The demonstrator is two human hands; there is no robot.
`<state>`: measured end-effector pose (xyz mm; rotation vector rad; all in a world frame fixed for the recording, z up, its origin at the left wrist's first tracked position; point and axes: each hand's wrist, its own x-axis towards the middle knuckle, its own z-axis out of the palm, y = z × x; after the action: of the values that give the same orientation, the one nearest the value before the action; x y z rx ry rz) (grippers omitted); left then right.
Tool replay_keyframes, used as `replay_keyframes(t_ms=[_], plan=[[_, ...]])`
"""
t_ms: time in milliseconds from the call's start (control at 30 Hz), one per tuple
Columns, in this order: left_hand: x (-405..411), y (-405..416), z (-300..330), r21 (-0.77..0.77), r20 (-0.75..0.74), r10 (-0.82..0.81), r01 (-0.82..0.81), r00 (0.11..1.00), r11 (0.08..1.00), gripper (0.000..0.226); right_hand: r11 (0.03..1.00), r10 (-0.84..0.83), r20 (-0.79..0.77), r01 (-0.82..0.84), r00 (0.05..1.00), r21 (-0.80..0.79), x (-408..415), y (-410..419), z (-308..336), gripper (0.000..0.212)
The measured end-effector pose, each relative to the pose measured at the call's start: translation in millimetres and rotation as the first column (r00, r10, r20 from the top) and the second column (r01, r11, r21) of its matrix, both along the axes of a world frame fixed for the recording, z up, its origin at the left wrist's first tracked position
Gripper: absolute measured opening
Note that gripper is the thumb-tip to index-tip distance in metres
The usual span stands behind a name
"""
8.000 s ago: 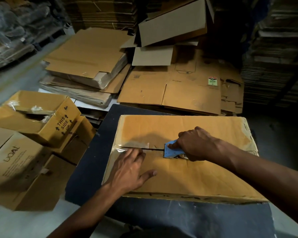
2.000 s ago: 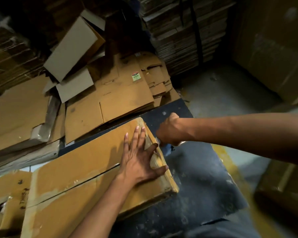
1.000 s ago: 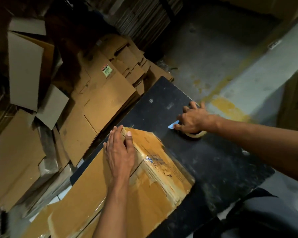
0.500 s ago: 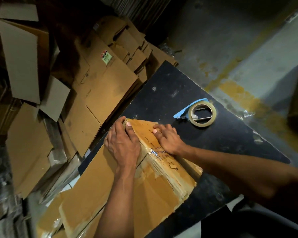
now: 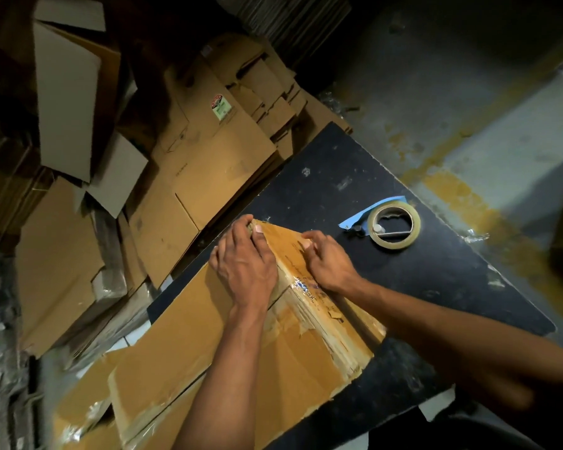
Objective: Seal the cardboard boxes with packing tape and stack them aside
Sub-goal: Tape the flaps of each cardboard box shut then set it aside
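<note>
A brown cardboard box [image 5: 182,345] lies on a dark table [image 5: 436,287], its top seam and near end covered with clear tape. My left hand [image 5: 246,261] lies on the far top corner, fingers wrapped over the edge. My right hand [image 5: 327,261] presses flat on the taped end face beside it. A roll of clear packing tape with a blue cutter [image 5: 392,224] lies alone on the table to the right of the box.
Flattened cardboard boxes [image 5: 208,147] are piled on the floor beyond the table's left edge. More cardboard [image 5: 56,264] and plastic-wrapped bundles fill the left side. Grey concrete floor with a yellow line [image 5: 462,196] runs to the right.
My right hand set the tape roll down on the table and came back to the box's end. Both hands now stay at the far corner; the view shifted slightly.
</note>
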<state>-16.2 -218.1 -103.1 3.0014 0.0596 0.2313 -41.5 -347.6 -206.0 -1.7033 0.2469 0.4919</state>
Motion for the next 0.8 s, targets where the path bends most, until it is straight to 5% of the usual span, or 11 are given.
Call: replay_keyframes(t_ms=[133, 267, 567, 700, 800], plan=[[-7.0, 6.8, 20.8, -0.186, -0.124, -0.025, 0.001, 0.992, 0.982, 0.053, 0.976, -0.209, 0.214, 0.216, 0.954, -0.011, -6.4, -8.0, 36.1, 0.031], [-39.2, 39.0, 49.7, -0.394, -0.121, -0.024, -0.026, 0.992, 0.919, 0.058, 0.959, -0.244, 0.558, 0.282, 0.793, 0.018, -11.8, 1.6, 105.0, 0.024], [-176.8, 272.5, 91.9, -0.691, 0.134, 0.291, -0.121, 0.947, 0.713, 0.037, 0.95, 0.283, 0.682, -0.101, 0.674, -0.294, -75.2, 192.2, 187.7, 0.024], [-241.4, 400.7, 75.6, -0.877, 0.159, 0.528, -0.126, 0.834, 0.463, 0.025, 0.812, 0.579, 0.607, -0.317, 0.544, -0.49, -109.0, 325.2, 179.0, 0.025], [-275.0, 467.6, 28.8, -0.939, -0.045, 0.677, -0.262, 0.735, 0.221, 0.017, 0.651, 0.753, 0.504, -0.367, 0.423, -0.664, -113.6, 396.2, 163.8, 0.049]])
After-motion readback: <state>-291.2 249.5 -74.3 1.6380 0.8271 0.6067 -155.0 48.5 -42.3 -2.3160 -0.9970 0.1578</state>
